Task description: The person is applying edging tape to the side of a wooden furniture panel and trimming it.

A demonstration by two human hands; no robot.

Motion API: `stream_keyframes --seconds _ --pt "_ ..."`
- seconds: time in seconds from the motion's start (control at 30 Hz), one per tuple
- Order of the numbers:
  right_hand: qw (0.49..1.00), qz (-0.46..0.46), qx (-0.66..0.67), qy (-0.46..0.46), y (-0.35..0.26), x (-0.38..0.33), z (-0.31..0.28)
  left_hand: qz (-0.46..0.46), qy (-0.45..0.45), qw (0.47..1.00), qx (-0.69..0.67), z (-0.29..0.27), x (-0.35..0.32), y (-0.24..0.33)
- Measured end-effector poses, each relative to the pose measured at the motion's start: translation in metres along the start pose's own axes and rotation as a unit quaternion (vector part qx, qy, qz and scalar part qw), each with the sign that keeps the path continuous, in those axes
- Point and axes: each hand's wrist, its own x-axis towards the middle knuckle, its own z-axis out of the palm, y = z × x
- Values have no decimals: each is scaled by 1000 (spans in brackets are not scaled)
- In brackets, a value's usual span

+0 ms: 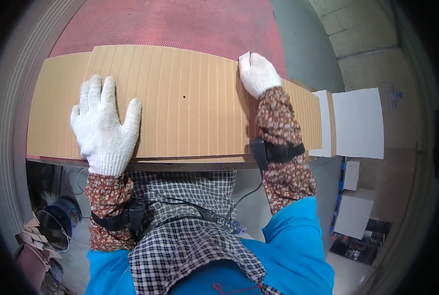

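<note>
A brown cardboard sheet (180,123) with parallel ridges and one small dark hole lies on the table in front of me. More brown cardboard (52,108) shows from under it at the left, right and near edges. My left hand (101,123), in a white knit glove, rests flat on the sheet's left part with its fingers spread. Also gloved, my right hand (259,74) is closed at the far edge, right of the middle. A thin dark line shows between its fingers; what they hold is unclear.
Red mesh matting (170,24) covers the table beyond the cardboard. White board pieces (359,123) stick out at the right. On the floor stand a dark bucket (55,228) at lower left and white boxes (354,214) at lower right. A cable (249,192) hangs by my right forearm.
</note>
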Motion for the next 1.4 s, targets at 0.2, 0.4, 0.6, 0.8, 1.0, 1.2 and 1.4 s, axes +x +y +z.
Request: stream_keyframes --seconds 0.2,0.4,0.6,0.8,1.0,1.2,1.4 --pt "997 48 32 -45 -6 15 -21 2 0 1000 -22 -1 -4 0" --pt "998 -18 -60 7 -17 -59 -12 8 16 1000 -26 -4 -11 -3" --pt "997 -5 -50 66 -59 -180 -19 5 17 1000 -8 -6 -13 -6" --pt "997 41 14 62 -82 -269 -1 7 26 1000 16 -5 -19 -7" --pt "973 151 160 66 -99 -283 -8 9 22 1000 -1 -7 -24 -5" --pt "972 143 176 58 -110 -275 -17 11 27 1000 0 -7 -25 -10" --pt "971 135 187 64 -113 -263 -19 6 16 1000 12 -2 -18 -14"
